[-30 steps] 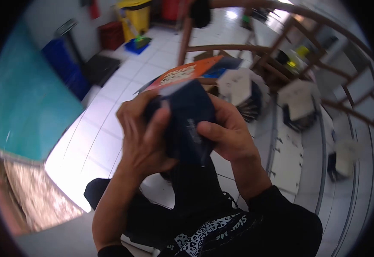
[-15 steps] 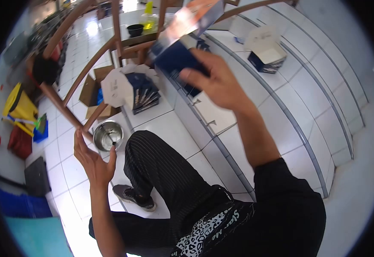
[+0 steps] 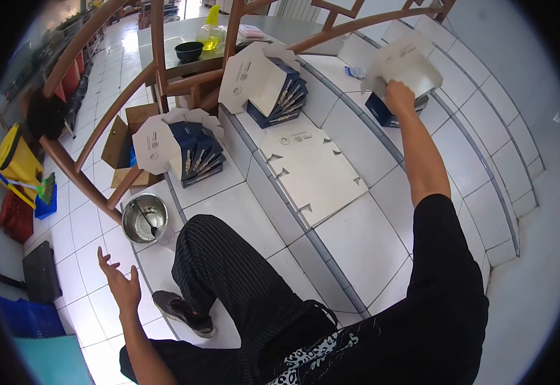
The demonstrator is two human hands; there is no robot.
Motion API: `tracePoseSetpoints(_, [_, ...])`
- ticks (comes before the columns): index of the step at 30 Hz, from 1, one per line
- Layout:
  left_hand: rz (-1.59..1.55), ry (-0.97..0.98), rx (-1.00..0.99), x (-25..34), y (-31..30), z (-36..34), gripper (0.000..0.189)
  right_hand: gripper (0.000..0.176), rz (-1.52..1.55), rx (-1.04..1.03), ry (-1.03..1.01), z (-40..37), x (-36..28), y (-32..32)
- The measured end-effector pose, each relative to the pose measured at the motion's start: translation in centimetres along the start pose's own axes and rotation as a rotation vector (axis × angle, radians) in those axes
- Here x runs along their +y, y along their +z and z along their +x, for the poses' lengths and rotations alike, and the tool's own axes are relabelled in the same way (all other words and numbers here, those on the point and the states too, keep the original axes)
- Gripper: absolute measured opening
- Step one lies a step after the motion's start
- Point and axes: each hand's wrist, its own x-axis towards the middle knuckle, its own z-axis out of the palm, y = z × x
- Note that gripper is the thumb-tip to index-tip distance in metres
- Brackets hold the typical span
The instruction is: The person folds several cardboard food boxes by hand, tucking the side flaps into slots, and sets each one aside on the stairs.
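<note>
The left hand [image 3: 123,287], open and empty with fingers spread, is over the tiled floor [image 3: 103,308]. Just beyond stands a metal bowl [image 3: 132,224] with a dark-handled spoon [image 3: 142,212]. Past the knee, a stack of blue boxes [image 3: 196,154] rests on the low step. Flat white cardboard [image 3: 315,173] lies one step up, before a second box stack [image 3: 280,96]. The right hand [image 3: 400,99], fingers curled, is at a third box stack [image 3: 381,110] higher up; whether it grips one, I cannot tell. Farther back, a table [image 3: 177,35] carries a black bowl [image 3: 189,54] and yellow spray bottle [image 3: 210,40].
</note>
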Motion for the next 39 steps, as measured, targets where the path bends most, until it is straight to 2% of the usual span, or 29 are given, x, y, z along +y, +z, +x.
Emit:
tracePoseSetpoints(3, [0.024,0.018,-0.042,0.3,-0.3,-0.2,0.1,0.037,0.064,-0.203,0.018,-1.8,-2.1,1.5])
tracePoseSetpoints(5, [0.009,-0.045,-0.047,0.8,-0.3,0.0,0.099,0.041,0.035,-0.3,0.027,-2.5,-3.0,1.6])
tracePoseSetpoints(6, [0.001,-0.077,-0.053,1.0,-0.1,-0.1,0.098,0.04,0.03,-0.279,0.012,-2.8,-3.0,2.2])
tracePoseSetpoints(9, [0.037,-0.01,-0.059,-0.6,0.9,0.3,0.094,0.039,0.017,-0.205,-0.004,-3.6,-2.1,5.1])
tracePoseSetpoints(12, [-0.015,-0.107,-0.098,-0.5,1.6,0.5,0.092,0.038,0.018,-0.092,-0.011,-3.9,-1.1,6.9])
tracePoseSetpoints(14, [-0.003,-0.106,-0.116,-0.9,2.1,0.5,0.093,0.036,0.028,-0.014,-0.049,-4.6,-1.2,7.4])
tracePoseSetpoints(20, [0.012,-0.124,-0.15,-1.9,2.6,1.2,0.094,0.041,-0.015,-0.081,-0.045,-5.2,-1.8,5.5])
tracePoseSetpoints(23, [0.005,-0.129,-0.148,-2.3,2.8,1.4,0.093,0.036,0.01,0.311,-0.074,-6.9,-3.4,3.4])
tracePoseSetpoints(25, [-0.004,-0.143,-0.141,-2.3,2.7,1.6,0.092,0.037,0.264,0.466,-0.224,-10.8,-6.6,0.9])
tracePoseSetpoints(27, [-0.014,-0.153,-0.141,-2.5,3.0,1.7,0.09,0.035,0.631,0.361,-0.36,-16.8,-10.5,-0.2])
tracePoseSetpoints(28, [-0.016,-0.157,-0.142,-2.8,3.1,1.8,0.089,0.038,0.671,0.185,-0.397,-19.8,-12.2,-0.1])
tracePoseSetpoints(31, [-0.034,-0.149,-0.164,-3.0,3.3,1.9,0.087,0.071,0.659,-0.47,-0.385,-26.7,-16.1,2.3])
tracePoseSetpoints(34, [-0.028,-0.164,-0.167,-2.8,3.2,2.1,0.084,0.092,0.508,-0.362,-0.378,-30.8,-18.3,5.6])
tracePoseSetpoints(35, [-0.025,-0.172,-0.167,-2.8,3.2,2.1,0.083,0.1,0.502,-0.435,-0.338,-31.2,-18.8,5.1])
tracePoseSetpoints(39, [-0.02,-0.178,-0.168,-2.8,3.2,2.2,0.079,0.101,0.556,-0.586,-0.305,-29.4,-18.3,4.8])
